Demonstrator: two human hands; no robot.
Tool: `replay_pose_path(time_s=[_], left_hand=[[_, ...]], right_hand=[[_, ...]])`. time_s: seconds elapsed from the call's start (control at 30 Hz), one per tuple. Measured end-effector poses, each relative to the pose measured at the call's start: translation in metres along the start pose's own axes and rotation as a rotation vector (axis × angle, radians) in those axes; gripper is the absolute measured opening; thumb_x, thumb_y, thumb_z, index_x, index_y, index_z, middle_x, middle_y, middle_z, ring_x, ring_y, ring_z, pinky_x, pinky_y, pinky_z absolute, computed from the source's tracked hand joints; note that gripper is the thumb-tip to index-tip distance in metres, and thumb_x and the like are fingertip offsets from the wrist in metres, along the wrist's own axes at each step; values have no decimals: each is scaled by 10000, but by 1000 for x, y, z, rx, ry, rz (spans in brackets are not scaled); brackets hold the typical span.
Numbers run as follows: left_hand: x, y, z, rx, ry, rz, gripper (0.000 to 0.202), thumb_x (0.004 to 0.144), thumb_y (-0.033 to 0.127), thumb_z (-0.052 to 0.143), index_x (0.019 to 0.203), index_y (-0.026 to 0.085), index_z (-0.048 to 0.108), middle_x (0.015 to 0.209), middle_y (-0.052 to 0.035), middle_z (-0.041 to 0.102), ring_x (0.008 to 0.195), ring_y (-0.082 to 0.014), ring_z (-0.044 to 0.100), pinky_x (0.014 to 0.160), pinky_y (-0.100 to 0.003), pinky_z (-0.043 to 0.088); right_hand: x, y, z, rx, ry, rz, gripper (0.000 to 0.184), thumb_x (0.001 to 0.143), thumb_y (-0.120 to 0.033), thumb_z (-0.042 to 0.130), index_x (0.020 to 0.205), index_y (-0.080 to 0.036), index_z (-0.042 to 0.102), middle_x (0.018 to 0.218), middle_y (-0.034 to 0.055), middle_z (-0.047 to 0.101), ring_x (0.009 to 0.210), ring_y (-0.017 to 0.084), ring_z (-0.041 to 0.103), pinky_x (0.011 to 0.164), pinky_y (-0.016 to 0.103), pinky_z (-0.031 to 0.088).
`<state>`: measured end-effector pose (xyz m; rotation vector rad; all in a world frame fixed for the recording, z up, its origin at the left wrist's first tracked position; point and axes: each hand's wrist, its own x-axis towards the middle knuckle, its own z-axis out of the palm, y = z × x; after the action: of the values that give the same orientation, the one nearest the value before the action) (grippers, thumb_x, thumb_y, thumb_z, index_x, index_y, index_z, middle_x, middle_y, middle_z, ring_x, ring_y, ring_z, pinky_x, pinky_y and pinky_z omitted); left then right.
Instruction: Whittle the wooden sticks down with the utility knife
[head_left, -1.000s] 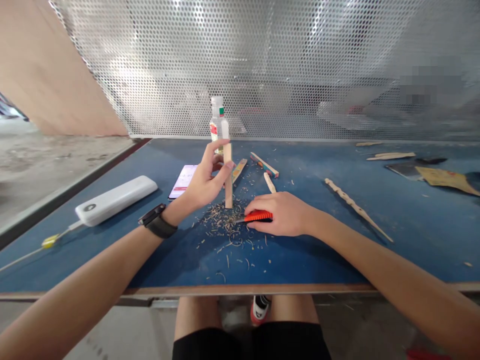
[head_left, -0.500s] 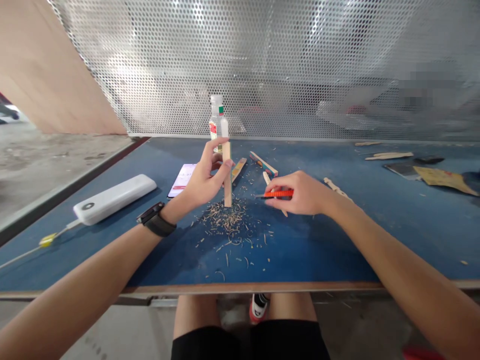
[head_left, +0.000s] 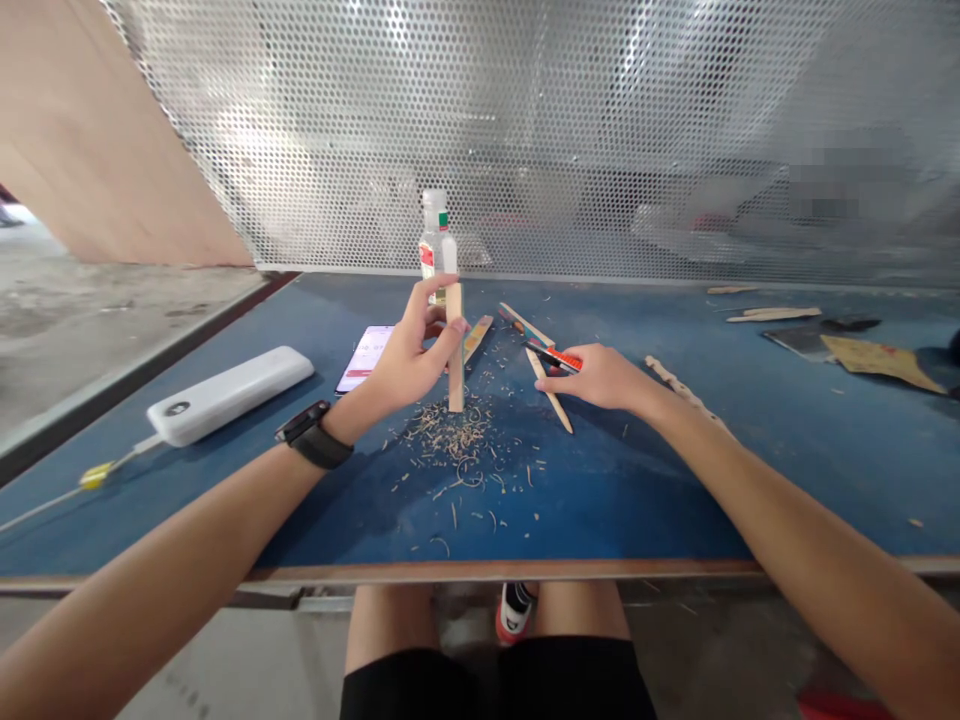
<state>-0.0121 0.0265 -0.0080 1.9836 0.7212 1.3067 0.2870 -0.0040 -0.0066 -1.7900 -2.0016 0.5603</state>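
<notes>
My left hand [head_left: 421, 345] grips a flat strip of pale wood [head_left: 455, 365] and holds it upright, its lower end over a heap of wood shavings [head_left: 454, 430]. My right hand [head_left: 600, 376] is closed around an orange-handled utility knife [head_left: 564, 359]; its dark tip points left and away from me. Under and beside the knife lies a slim whittled stick [head_left: 556, 402] with a pointed near end. Behind it rests a painted wood strip [head_left: 527, 324]. Another painted strip [head_left: 478, 337] lies just behind the upright piece. A glass bottle [head_left: 435, 245] stands behind my left hand, partly hidden.
At left are a white power bank [head_left: 232, 392] with a cable and a lit phone [head_left: 364, 358]. A carved stick [head_left: 682, 388] lies beyond my right forearm. Wood slivers [head_left: 772, 314] and sandpaper [head_left: 881, 362] lie far right. A perforated metal screen [head_left: 525, 140] borders the table's back.
My right hand has moved slightly away from me, and the knife has tilted so its tip points up and left. More of the whittled stick shows. My left hand and its wood strip stay put.
</notes>
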Motion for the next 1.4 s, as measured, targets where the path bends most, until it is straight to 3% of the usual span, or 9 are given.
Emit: replay_pose_path(time_s=[0.1,0.23,0.4,0.63,0.8,0.97,1.27,1.4], left_hand=[[0,0,0,9,3,6,466,1054,336,609,1489,372,447,996,-42,672,811,-174,680,579,-252,580],[0,0,0,8,0,10,456,1066,336,591,1493,362,432,1005,-47,668,832,-173,698,583,-245,595],[0,-1,-1,21,-15,4,451,1074,342,586,1496,364,428,940,-23,638,692,-133,624,532,-230,570],[-1,-3,-1,-2,-7,14,448,1078,360,598,1498,358,441,966,-30,650,685,-122,627,518,-207,566],[0,-6,-2,-2,-6,9,455,1082,354,600,1506,363,435,954,-25,636,715,-131,648,523,-196,568],[0,-8,-2,-34,-4,43,442,1082,322,606,1498,351,461,978,-31,671,711,-122,657,554,-203,587],[0,-7,-1,-32,-3,19,457,1068,324,619,1489,351,442,994,-36,669,749,-144,676,526,-209,574],[0,-4,0,7,2,86,470,1056,317,648,1484,328,452,1034,-38,706,825,-148,714,647,-246,607]], right_hand=[[2,3,4,6,-6,-44,305,797,-548,765,742,-253,713,656,13,645,629,213,585,591,351,367],[2,7,3,68,-46,33,392,822,-520,756,612,-256,557,567,-14,496,539,165,455,541,332,273],[-4,-5,0,575,-172,-39,361,832,-507,826,760,-253,580,632,-48,429,509,118,346,493,314,264],[-20,-29,-2,816,-228,-217,382,920,-556,794,883,-256,561,661,-61,530,445,80,355,412,288,254],[-19,-26,6,879,-261,-262,346,965,-516,773,898,-245,570,699,-49,633,403,60,412,374,262,282],[-17,-25,16,915,-301,-235,306,958,-474,804,989,-243,605,647,-56,634,385,67,409,355,248,283],[-17,-28,19,888,-301,-234,305,964,-467,795,890,-247,598,635,-51,615,402,71,410,362,249,292],[-17,-27,19,887,-311,-236,318,968,-482,791,891,-246,592,639,-53,607,411,69,411,373,250,287]])
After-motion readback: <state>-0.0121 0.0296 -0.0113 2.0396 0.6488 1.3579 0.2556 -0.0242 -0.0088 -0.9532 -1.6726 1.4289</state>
